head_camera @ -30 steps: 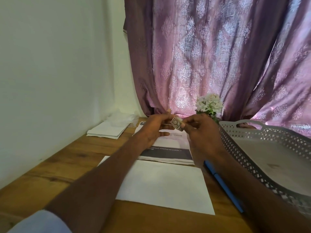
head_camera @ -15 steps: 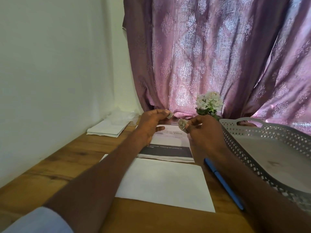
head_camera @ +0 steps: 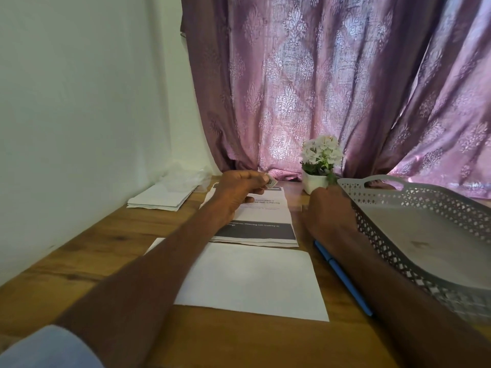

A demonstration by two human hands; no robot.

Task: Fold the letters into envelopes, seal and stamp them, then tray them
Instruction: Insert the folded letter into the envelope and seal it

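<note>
Our left hand (head_camera: 236,192) pinches a stamp (head_camera: 271,182) in its fingers above the letters (head_camera: 261,221). Our right hand (head_camera: 328,213) rests beside the tray (head_camera: 435,208); we cannot tell its fingers' state. The envelope (head_camera: 255,277) lies nearer us.

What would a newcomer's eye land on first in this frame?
Probably the two forearms reaching over the white envelope lying flat at the near centre of the wooden table. Next, the left hand, pinching a small stamp above the stack of printed letters. The grey perforated tray fills the right side, with the purple curtain behind.
</note>
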